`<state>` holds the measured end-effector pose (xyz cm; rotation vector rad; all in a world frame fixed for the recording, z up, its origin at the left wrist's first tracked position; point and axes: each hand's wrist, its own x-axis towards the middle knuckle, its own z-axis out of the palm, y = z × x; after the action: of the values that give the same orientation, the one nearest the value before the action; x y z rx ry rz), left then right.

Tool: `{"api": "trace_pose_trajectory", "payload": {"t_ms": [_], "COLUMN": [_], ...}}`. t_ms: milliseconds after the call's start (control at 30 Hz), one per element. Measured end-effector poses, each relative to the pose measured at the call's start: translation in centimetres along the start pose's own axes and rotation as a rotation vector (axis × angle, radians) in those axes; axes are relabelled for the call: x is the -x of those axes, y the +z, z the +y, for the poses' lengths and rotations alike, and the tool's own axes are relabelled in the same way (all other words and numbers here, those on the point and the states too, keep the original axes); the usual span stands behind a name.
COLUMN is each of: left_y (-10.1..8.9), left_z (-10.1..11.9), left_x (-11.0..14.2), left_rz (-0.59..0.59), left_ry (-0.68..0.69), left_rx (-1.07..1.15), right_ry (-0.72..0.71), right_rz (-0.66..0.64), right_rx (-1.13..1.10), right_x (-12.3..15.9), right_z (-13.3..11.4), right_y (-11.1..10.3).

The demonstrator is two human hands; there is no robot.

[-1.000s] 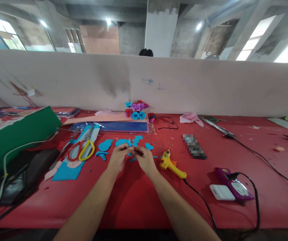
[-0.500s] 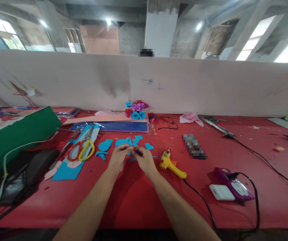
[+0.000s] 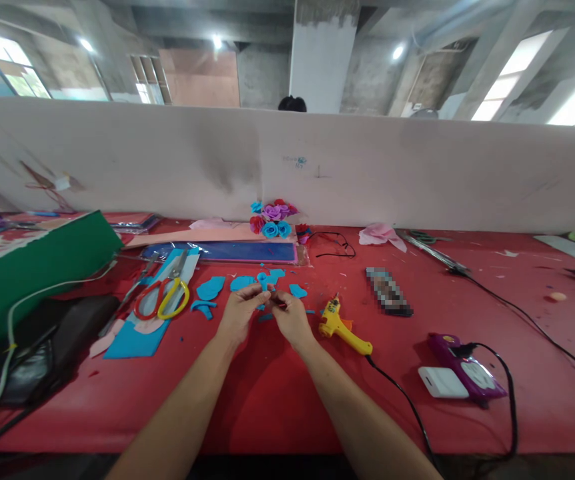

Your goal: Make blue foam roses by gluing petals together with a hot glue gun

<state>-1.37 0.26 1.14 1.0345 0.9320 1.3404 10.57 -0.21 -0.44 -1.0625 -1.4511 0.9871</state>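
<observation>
Close together over the red table, my hands work on a small rolled blue crepe-paper flower (image 3: pixel 263 281), whose top sticks up above the fingers. My left hand (image 3: pixel 241 311) pinches it from the left between thumb and fingers. From the other side my right hand (image 3: pixel 290 316) is closed at its lower end, which the fingers mostly hide. Around them lie cut blue petals: one (image 3: pixel 211 288) left of my left hand, another (image 3: pixel 298 291) just past my right hand. A curled blue strip (image 3: pixel 203 307) rests near the left petal.
A yellow glue gun (image 3: pixel 343 330) with a black cord lies to the right, before a phone (image 3: pixel 388 292) and a purple power strip (image 3: pixel 467 373). Red-and-yellow-handled scissors (image 3: pixel 172 298) rest on blue paper (image 3: pixel 135 340) at left. Finished paper flowers (image 3: pixel 273 220) stand at the back.
The rolled blue flower now stands more upright and shows further right, between my hands. Both hands have shifted only slightly, fingers still closed.
</observation>
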Motion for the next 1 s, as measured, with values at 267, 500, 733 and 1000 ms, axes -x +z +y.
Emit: {"api": "trace_pose_trajectory", "payload": {"t_ms": [267,500,733,1000], "left_y": [-0.66,-0.29,-0.18,-0.09], "left_z": [-0.62,-0.57,-0.2,-0.35], "left_x": [-0.3,-0.24,-0.06,-0.14], "left_rz": [-0.028,-0.015,0.002,0.015], "left_ry": [0.076,0.04,0.09,0.067], "left_rx": [-0.079,-0.076,-0.12,-0.103], "right_ry": [-0.009,-0.001,0.037,0.022], "right_rz": [0.012,0.001,0.009,-0.013], "right_rx": [0.007,-0.018,-0.018,-0.041], "right_x": [0.04,-0.02,0.05,0.04], "right_z": [0.05,-0.01,-0.37,-0.37], "right_y": [0.13,-0.02,-0.07,0.05]}}
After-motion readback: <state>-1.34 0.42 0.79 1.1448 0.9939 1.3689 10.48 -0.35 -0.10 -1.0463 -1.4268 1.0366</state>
